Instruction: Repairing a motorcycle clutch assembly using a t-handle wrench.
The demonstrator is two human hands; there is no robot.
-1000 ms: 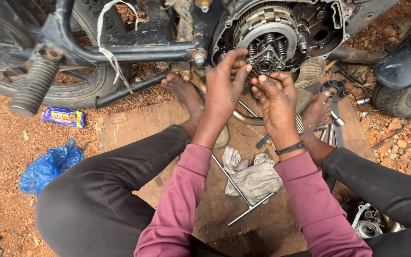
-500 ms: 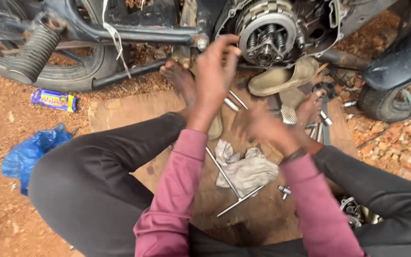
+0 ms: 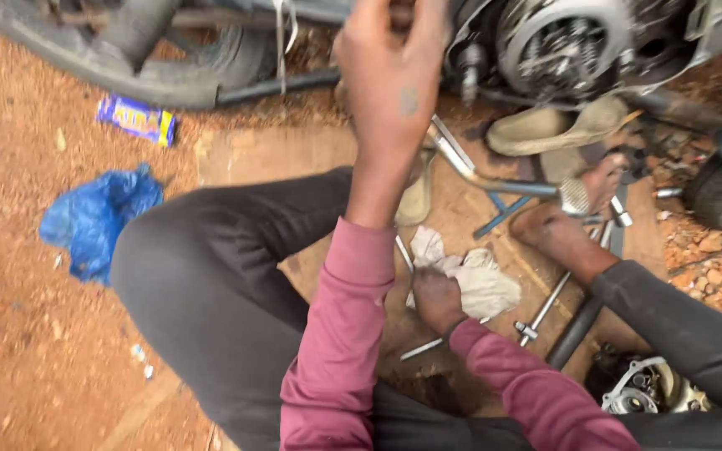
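My left hand (image 3: 390,79) is raised in front of the motorcycle engine, just left of the exposed round clutch (image 3: 563,40). Its fingers reach the top edge of the view, and blur hides whether they hold anything. My right hand (image 3: 436,299) is down on the wooden board (image 3: 244,154), closed at the edge of a dirty white rag (image 3: 482,280). It lies over the shaft of a metal T-handle wrench (image 3: 421,348). Both arms wear maroon sleeves.
My bare foot (image 3: 563,235) rests on the board among loose metal tools (image 3: 545,305). A tan sandal (image 3: 555,125) lies under the engine. On the red dirt are a blue plastic bag (image 3: 98,219) and a small wrapper (image 3: 137,118). An engine cover (image 3: 649,392) sits lower right, and a tyre (image 3: 211,58) is at the top left.
My right hand left the clutch and dropped to the rag and wrench on the board. My left hand stayed up near the engine. The view tilted down and moved closer.
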